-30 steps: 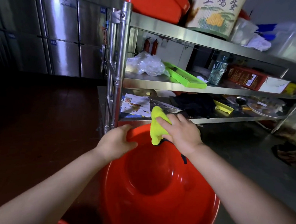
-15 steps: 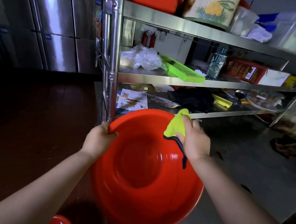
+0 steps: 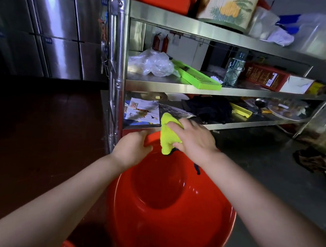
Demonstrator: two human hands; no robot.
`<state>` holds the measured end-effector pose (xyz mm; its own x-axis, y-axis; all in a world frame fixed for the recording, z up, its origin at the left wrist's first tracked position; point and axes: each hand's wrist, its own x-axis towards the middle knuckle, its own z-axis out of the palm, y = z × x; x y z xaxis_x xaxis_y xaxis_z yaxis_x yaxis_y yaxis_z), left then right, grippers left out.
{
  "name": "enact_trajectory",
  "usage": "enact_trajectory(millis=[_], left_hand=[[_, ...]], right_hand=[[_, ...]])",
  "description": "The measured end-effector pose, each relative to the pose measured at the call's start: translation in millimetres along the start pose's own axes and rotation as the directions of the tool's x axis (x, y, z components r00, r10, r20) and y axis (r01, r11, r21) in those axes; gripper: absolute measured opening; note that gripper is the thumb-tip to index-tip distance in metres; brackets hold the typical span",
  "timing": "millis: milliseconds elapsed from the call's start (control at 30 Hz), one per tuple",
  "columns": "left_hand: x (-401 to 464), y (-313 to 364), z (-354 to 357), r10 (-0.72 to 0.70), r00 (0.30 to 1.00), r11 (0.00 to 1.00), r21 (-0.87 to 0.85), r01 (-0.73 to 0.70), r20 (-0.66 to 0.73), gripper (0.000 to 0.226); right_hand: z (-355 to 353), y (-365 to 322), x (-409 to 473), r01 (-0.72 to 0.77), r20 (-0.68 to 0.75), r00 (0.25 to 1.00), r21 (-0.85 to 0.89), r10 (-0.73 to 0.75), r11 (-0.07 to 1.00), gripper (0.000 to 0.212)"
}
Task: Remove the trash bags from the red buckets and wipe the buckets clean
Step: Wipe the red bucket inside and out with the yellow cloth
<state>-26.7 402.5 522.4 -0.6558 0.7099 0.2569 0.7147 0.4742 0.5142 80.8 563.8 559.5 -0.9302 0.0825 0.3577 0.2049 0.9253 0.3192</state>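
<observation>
1 red bucket (image 3: 171, 219) – L hand (image 3: 133, 150) grips rim | 1 yellow cloth (image 3: 169, 135) – R hand (image 3: 193, 138)

- Two hands: the left hand (image 3: 133, 150) and the right hand (image 3: 194, 139), centre of the frame.
- One yellow cloth (image 3: 169, 135), centre.
- Two red buckets: a large red bucket (image 3: 172, 209) at lower centre, and a second red bucket's rim (image 3: 67, 246) at the bottom edge.
- Two fire extinguishers (image 3: 160, 42), upper centre.
- One green tray (image 3: 197, 77), centre right.
- One water bottle (image 3: 234, 69), right.
- One clear plastic bag (image 3: 152, 63), upper centre.
</observation>
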Motion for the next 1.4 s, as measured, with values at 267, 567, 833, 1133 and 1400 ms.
enact_trajectory(millis=[267,567,833,1133,1400], left_hand=[[-2.2,-16.1,-0.2,-0.037,0.999,0.975,-0.22,0.034,-0.011,0.023],[-32.5,-73.9,-7.9,-0.385,0.922,0.793,-0.528,0.305,-0.045,0.018],[4.3,-36.7,-28.1,-0.126,0.992,0.986,-0.108,0.129,0.027,0.052],[8.1,-26.5,-9.9,-0.019,0.994,0.964,-0.264,0.046,0.104,0.026],[2.3,-33.1,-11.7,-0.062,0.994,0.938,-0.336,0.087,0.086,0.021]], right_hand=[[20.6,-12.4,12.0,-0.06,-0.163,0.985,-0.068,0.048,0.996,0.065],[52.1,6.2,-50.0,-0.521,-0.033,0.85,0.088,0.526,0.849,0.072],[9.2,16.5,-12.2,-0.135,0.035,0.99,0.046,0.134,0.99,0.068],[35.9,-0.4,-3.7,-0.003,-0.256,0.965,-0.248,-0.063,0.969,0.077],[47.4,-4.6,-13.1,-0.044,-0.347,0.937,-0.229,-0.039,0.973,0.057]])
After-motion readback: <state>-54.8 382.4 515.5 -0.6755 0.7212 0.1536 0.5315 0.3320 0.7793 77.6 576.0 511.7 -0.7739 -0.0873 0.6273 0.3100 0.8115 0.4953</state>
